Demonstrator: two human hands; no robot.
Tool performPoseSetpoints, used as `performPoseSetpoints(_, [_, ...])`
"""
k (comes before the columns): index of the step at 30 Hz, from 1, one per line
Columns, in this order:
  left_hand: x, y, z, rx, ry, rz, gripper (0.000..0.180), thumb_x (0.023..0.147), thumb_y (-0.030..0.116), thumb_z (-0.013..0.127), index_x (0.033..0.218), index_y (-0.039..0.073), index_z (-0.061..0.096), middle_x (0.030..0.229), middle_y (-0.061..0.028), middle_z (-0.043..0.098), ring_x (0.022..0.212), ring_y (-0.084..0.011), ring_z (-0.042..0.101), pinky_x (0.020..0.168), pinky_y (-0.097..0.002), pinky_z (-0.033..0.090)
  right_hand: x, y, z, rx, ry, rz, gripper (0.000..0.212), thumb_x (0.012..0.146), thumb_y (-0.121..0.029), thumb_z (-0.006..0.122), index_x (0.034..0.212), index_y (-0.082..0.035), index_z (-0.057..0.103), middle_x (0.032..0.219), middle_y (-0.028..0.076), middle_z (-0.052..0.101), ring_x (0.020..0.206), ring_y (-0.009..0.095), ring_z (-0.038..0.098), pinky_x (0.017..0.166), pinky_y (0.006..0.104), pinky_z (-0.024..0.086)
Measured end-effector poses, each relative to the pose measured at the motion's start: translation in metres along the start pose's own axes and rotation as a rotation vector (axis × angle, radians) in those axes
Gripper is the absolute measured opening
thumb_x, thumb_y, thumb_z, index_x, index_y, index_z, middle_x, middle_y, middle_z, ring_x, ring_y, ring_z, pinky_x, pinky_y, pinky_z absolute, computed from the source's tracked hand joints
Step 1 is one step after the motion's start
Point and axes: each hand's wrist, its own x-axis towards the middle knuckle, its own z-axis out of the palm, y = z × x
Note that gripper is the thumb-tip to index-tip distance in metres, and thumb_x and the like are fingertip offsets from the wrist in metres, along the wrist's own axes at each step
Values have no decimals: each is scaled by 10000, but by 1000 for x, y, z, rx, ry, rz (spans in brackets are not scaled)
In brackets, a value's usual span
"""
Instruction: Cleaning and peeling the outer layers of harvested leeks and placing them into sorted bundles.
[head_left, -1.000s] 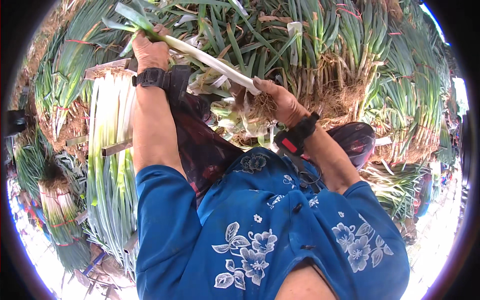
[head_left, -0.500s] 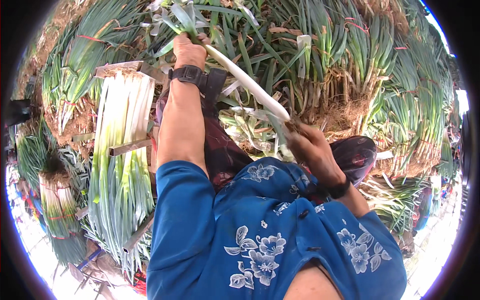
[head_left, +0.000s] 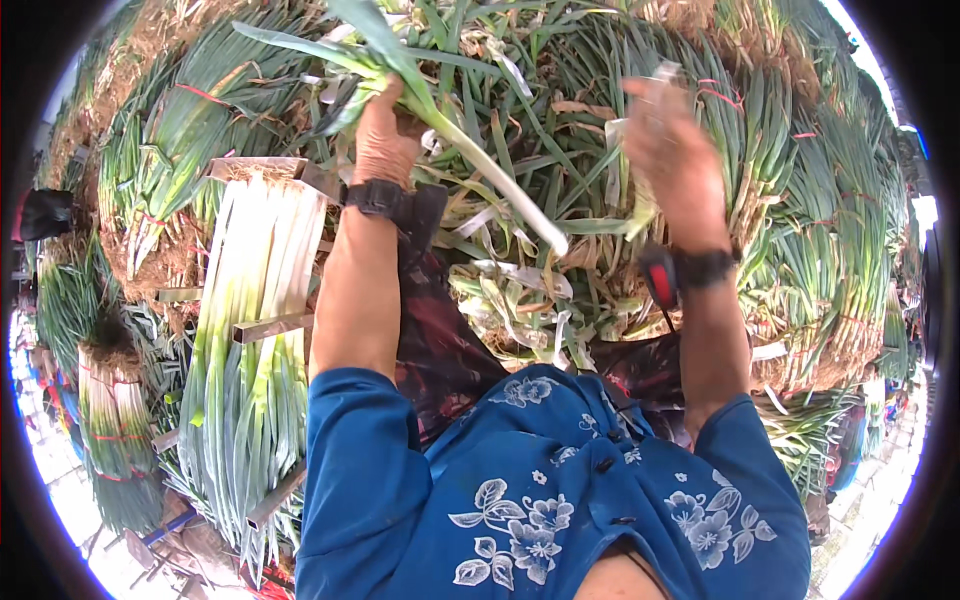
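My left hand (head_left: 385, 135) is closed around the green upper part of a leek (head_left: 492, 175). Its smooth white stalk slants down to the right, and its green leaves spread beyond my fist. On the other side, my right hand (head_left: 680, 165) is raised and blurred by motion, apart from the leek. A pale strip of peeled leaf (head_left: 642, 212) shows below that hand, with a pale end above its fingertips; it appears to be held there.
At left, a metal rack (head_left: 270, 327) cradles a stack of cleaned leeks (head_left: 245, 270). Tied leek bundles (head_left: 200, 110) stand around me, with more bundles (head_left: 830, 220) at right. Stripped leaves (head_left: 510, 290) lie in front of my legs.
My right hand has left the stalk's lower end and swung up and away to the right. The root end no longer shows on the leek. My left hand has moved slightly down and right.
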Motion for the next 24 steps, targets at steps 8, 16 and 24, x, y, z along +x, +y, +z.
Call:
performPoseSetpoints(8, [2,-13,-11,99,-92,-46,238,978,243,646,1157,86,632,1013,-56,679,906,-233,646,852,-412,525,66,130,85,-690,-268,43,545,861,-287,733,1314,-23,585,1194,147,664,1062,241,643,973,355,490])
performPoseSetpoints(16, [-9,-13,4,238,-92,-49,242,970,291,667,1113,96,657,967,-15,695,835,-141,652,686,-284,508,80,144,110,-231,-178,201,281,803,-106,703,1050,-3,617,929,53,633,859,149,582,771,289,460])
performPoseSetpoints(24, [-17,-23,16,248,14,119,254,885,149,749,1064,-23,698,933,-58,709,768,-142,647,691,-288,522,76,142,112,-173,-167,246,342,766,-102,681,1084,14,630,935,46,654,849,143,593,776,283,473])
